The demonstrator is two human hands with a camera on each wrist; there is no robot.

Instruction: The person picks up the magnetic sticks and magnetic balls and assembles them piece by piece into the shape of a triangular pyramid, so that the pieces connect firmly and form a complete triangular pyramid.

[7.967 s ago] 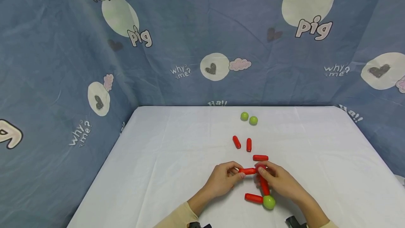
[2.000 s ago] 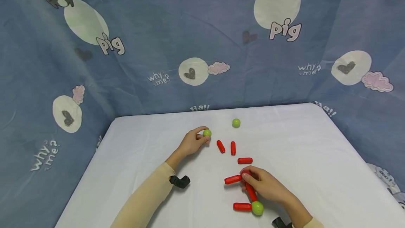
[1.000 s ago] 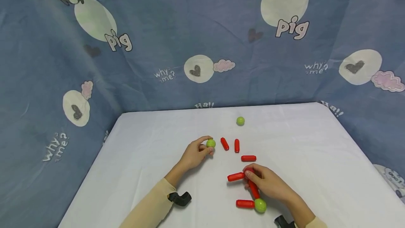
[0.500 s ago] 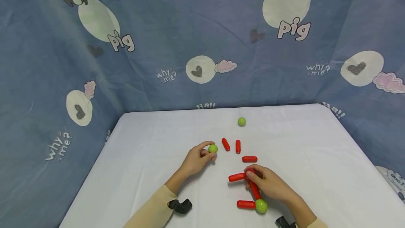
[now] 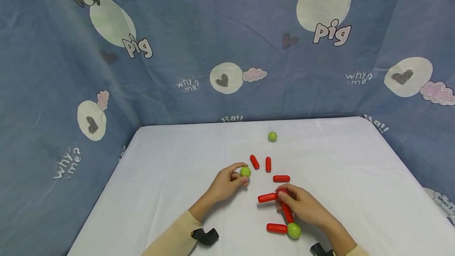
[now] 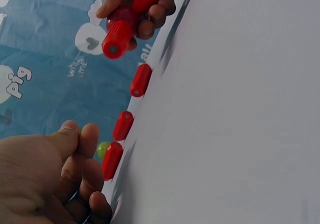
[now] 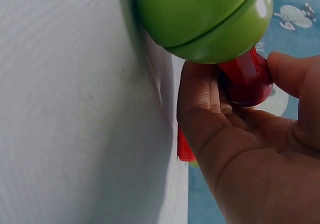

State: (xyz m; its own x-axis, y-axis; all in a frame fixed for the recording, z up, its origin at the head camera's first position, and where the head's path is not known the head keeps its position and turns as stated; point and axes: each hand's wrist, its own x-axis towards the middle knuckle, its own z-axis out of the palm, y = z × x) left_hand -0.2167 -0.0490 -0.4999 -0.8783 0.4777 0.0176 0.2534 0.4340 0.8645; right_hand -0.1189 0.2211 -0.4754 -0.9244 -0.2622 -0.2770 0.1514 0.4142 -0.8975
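My left hand pinches a green ball just above the table, while my right hand grips the red ball joint of the rod assembly; a careless approach might knock the joint's free rod loose.

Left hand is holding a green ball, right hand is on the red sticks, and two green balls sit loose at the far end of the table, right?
Not quite: the head view shows only one loose green ball at the far end. The left hand does pinch a green ball, and the right hand holds the joined red sticks.
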